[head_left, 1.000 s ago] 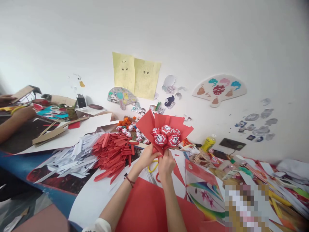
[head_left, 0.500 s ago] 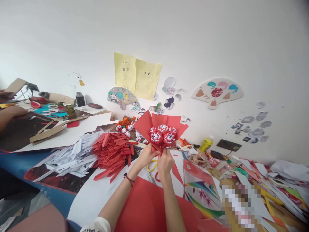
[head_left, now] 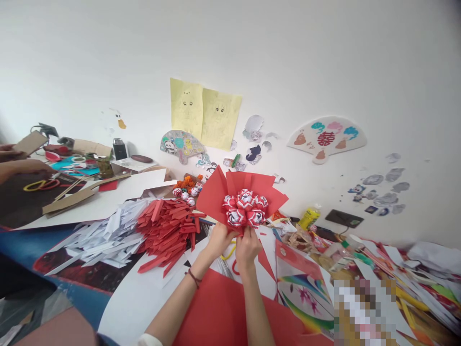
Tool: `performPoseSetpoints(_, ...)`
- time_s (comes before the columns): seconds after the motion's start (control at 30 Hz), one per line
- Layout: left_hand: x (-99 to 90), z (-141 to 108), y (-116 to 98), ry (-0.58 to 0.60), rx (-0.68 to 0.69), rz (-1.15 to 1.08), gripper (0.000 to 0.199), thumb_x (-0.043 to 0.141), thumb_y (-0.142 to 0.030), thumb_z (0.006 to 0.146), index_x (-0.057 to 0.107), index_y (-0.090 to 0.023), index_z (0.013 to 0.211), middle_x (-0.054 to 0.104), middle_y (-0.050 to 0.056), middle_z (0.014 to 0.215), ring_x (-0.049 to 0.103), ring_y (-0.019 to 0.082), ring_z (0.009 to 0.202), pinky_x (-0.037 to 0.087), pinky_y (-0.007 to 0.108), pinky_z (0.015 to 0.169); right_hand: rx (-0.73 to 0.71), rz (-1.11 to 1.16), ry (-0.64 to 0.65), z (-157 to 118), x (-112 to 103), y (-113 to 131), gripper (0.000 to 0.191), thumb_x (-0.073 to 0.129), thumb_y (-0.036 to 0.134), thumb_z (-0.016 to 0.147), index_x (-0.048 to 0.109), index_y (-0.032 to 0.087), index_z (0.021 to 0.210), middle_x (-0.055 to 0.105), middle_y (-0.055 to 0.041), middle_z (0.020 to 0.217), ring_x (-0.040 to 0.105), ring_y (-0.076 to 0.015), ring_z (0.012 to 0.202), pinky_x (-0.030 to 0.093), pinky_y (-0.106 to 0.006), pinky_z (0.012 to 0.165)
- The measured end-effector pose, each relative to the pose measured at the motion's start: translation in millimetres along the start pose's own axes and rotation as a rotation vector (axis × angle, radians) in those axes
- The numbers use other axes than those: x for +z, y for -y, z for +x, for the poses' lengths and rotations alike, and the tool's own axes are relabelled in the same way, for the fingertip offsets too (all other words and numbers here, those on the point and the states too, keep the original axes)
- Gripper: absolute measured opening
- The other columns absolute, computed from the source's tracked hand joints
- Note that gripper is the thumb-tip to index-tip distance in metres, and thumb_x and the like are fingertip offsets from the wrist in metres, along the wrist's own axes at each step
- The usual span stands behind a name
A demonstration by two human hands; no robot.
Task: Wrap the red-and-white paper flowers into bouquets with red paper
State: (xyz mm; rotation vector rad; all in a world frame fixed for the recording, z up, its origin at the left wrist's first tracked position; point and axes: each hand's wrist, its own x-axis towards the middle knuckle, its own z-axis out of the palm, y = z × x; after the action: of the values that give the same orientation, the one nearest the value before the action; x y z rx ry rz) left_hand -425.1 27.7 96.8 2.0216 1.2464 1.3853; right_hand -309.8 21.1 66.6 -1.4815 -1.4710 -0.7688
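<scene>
Both hands hold a bouquet at its base: red wrapping paper (head_left: pixel 212 192) around several red-and-white folded paper flowers (head_left: pixel 245 199). My left hand (head_left: pixel 220 240) pinches the lower left of the wrap. Against the lower right is my right hand (head_left: pixel 248 246), its fingers closed on the paper just under the flowers. The stems and fingertips are mostly hidden. Beneath my wrists lie a large red sheet (head_left: pixel 216 307) and scissors with a yellow-and-red handle (head_left: pixel 230 252), partly covered.
Piles of red paper strips (head_left: pixel 167 235) and white strips (head_left: pixel 104 235) lie left. At far left another person's hand (head_left: pixel 25 168) is near other scissors (head_left: pixel 41 185). A yellow bottle (head_left: pixel 309 217) and cluttered paper scraps are at right, by the wall.
The bouquet has come slightly nearer and lower, with its wrap spread wider to the right. At far left, the other person's hand has shifted right and the scissors beside it now show.
</scene>
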Motion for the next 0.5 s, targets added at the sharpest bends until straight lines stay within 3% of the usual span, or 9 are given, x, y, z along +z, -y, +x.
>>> performPoseSetpoints(0.23, 7.8, -5.9, 5.4, -0.036, 0.002, 0.045, 0.02, 0.06, -0.024, 0.079, 0.06, -0.015, 0.096, 0.065, 0.009, 0.098, 0.061, 0.023, 0.09, 0.046, 0.035, 0.081, -0.013, -0.014, -0.059, -2.1, 7.7, -5.8, 0.018, 0.047, 0.016, 0.085, 0.064, 0.013, 0.088, 0.064, -0.0081, 0.075, 0.057, -0.0174, 0.064, 0.039, -0.025, 0.056)
performPoseSetpoints(0.5, 5.7, -6.3, 8.0, -0.027, 0.074, 0.008, 0.032, 0.06, -0.033, 0.081, 0.059, -0.016, 0.108, 0.062, 0.013, 0.112, 0.057, 0.026, 0.105, 0.044, 0.039, 0.091, -0.04, -0.055, -0.126, -0.3, 8.9, -9.3, 0.016, 0.049, 0.013, 0.082, 0.064, 0.014, 0.079, 0.06, -0.0057, 0.063, 0.054, -0.0168, 0.054, 0.035, -0.025, 0.051)
